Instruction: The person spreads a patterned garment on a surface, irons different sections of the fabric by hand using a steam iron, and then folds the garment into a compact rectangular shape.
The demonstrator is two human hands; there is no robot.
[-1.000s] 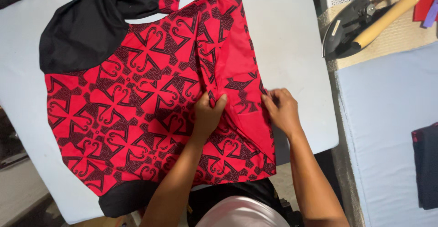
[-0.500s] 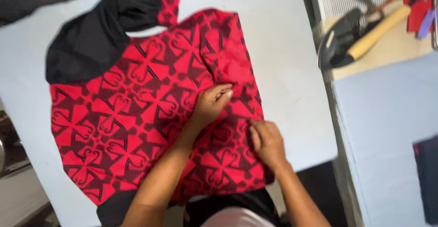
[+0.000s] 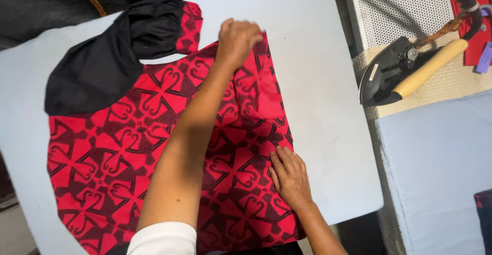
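A red garment with a black curled pattern lies spread on a pale blue ironing table. Its black sleeve with a red cuff is folded over at the upper left. My left hand has reached to the far top edge of the garment, with its fingers closed on the cloth there. My right hand lies flat, palm down, on the garment near its right edge, close to me.
A dark iron with a wooden handle rests on a beige pad to the right, its cord running up past a white perforated panel. A second pale blue padded surface is at the lower right, with dark cloth at its edge.
My left hand moved from the middle of the garment up to its far top edge. My right hand slid down toward me and flattened on the cloth.
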